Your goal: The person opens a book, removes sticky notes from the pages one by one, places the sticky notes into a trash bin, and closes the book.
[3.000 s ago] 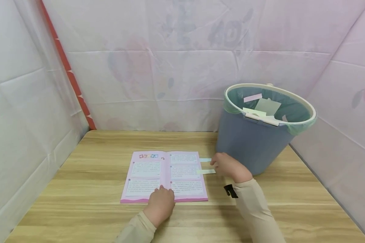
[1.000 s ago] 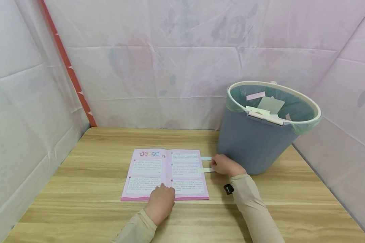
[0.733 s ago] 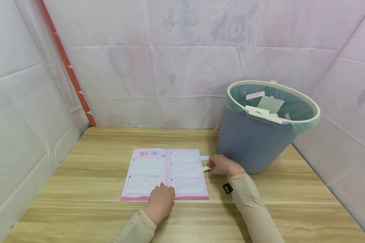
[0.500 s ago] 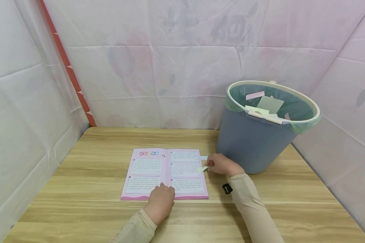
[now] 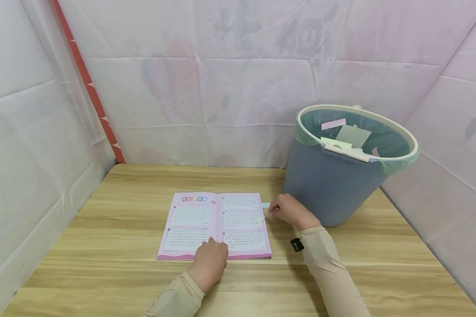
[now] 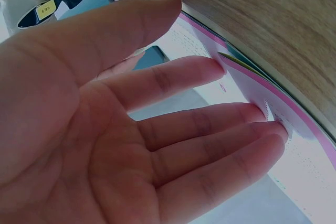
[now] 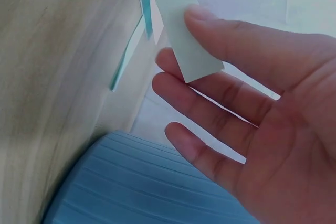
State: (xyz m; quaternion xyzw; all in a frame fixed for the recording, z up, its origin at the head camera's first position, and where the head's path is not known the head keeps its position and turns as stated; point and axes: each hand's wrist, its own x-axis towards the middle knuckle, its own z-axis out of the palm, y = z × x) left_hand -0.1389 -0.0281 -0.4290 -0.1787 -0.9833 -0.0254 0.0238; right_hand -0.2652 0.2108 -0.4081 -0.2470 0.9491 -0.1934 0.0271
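Observation:
An open pink booklet [image 5: 216, 224] with printed text boxes lies on the wooden table. My left hand [image 5: 210, 262] rests on its lower edge near the fold; the left wrist view shows straight, slightly spread fingers [image 6: 205, 124] with their tips on the page. A pale yellow-green sticky strip [image 5: 260, 219] sticks out from the right page. Its free end is pinched by my right hand [image 5: 291, 211], thumb on top, and the strip [image 7: 181, 30] bends upward in the right wrist view. Just above it, a light blue sticky strip [image 5: 266, 205] juts from the same page edge.
Close behind my right hand stands a tall blue-grey bin [image 5: 321, 185] with a green liner and cream rim. Inside lie a pink strip [image 5: 333, 124], a greenish square of paper [image 5: 353, 136] and other slips. Fabric walls [image 5: 222, 88] enclose the table [image 5: 135, 185].
My right hand has taken hold of the yellow-green strip's outer end and moved it left and up, so the once-flat strip is now bent. The left hand stays in place on the booklet.

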